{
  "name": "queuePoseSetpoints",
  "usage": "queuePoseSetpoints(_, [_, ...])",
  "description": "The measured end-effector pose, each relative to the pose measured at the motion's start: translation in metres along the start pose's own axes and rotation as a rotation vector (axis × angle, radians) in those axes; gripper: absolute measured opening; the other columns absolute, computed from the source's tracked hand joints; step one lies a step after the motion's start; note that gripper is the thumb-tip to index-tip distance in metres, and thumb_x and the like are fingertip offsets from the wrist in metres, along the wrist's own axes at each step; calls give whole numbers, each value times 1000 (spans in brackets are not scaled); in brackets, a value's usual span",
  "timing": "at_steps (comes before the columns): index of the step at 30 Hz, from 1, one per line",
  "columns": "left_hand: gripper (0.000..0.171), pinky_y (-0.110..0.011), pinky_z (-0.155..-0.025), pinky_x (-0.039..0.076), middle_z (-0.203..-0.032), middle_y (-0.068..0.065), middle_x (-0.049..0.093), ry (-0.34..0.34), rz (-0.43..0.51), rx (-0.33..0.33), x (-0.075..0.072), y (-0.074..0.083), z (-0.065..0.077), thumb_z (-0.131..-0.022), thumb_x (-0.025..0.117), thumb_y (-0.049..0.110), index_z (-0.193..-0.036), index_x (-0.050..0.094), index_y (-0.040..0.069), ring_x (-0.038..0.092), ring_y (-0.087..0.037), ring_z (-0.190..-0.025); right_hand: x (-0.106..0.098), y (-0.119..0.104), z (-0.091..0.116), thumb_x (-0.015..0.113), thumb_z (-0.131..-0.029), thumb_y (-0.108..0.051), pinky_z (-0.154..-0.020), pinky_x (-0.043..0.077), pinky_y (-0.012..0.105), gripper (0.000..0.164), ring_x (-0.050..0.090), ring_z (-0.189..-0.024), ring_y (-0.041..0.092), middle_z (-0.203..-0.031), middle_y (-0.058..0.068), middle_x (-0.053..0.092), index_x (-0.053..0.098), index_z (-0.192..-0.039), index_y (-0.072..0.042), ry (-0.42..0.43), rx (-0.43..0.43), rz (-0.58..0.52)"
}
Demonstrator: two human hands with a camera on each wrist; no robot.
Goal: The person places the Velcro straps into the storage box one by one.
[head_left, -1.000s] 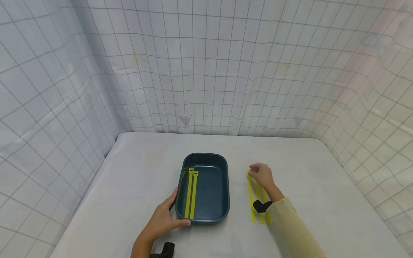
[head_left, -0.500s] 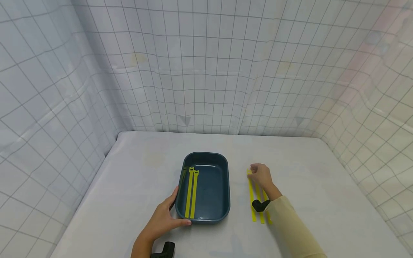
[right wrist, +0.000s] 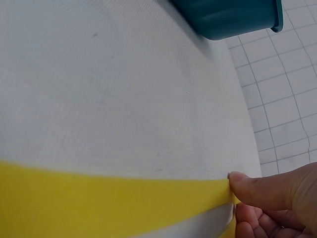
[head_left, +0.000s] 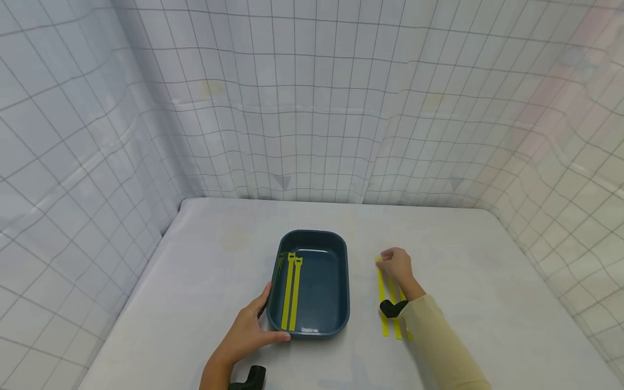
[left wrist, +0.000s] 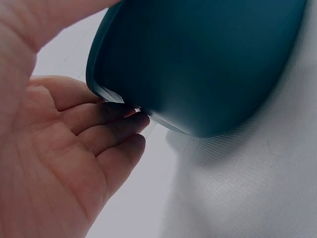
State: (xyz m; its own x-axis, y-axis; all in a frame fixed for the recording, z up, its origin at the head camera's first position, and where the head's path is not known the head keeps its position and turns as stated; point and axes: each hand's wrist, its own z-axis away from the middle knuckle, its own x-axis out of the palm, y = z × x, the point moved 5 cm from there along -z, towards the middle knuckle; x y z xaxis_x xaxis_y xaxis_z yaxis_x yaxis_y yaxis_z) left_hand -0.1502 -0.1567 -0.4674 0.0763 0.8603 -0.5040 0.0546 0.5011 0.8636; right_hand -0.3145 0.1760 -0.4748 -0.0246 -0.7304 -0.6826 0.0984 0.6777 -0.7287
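Note:
A dark teal tray (head_left: 324,292) stands on the white table; in it two yellow slotted cable ties (head_left: 295,295) lie side by side along the left wall. My left hand (head_left: 242,331) grips the tray's near-left corner, thumb at the front rim and fingers along the left side; the left wrist view shows its fingertips (left wrist: 141,121) against the tray's outer wall. To the tray's right, my right hand (head_left: 397,265) pinches the far end of a yellow cable tie (right wrist: 99,201) between thumb and finger. More yellow cable ties (head_left: 397,327) lie beside it, partly hidden under the wrist.
White table cloth (head_left: 234,233) surrounds the tray and ties. White gridded curtains (head_left: 312,108) rise behind the table and on both sides. Each wrist carries a black camera mount (head_left: 392,309).
My right fingertips have closed on the far end of the leftmost cable tie on the table. The left hand and tray stay put; the head view shifts slightly.

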Motion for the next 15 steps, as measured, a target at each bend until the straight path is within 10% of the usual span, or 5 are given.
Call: queuePoseSetpoints(15, [118, -44, -102, 31, -147, -11, 26, -2, 15, 8, -1, 1, 1, -54, 88, 40, -146, 21, 5, 27, -27, -133, -2, 3, 2, 67, -79, -2, -63, 49, 33, 9, 57, -72, 24, -79, 11, 63, 66, -85, 4, 65, -34, -16])
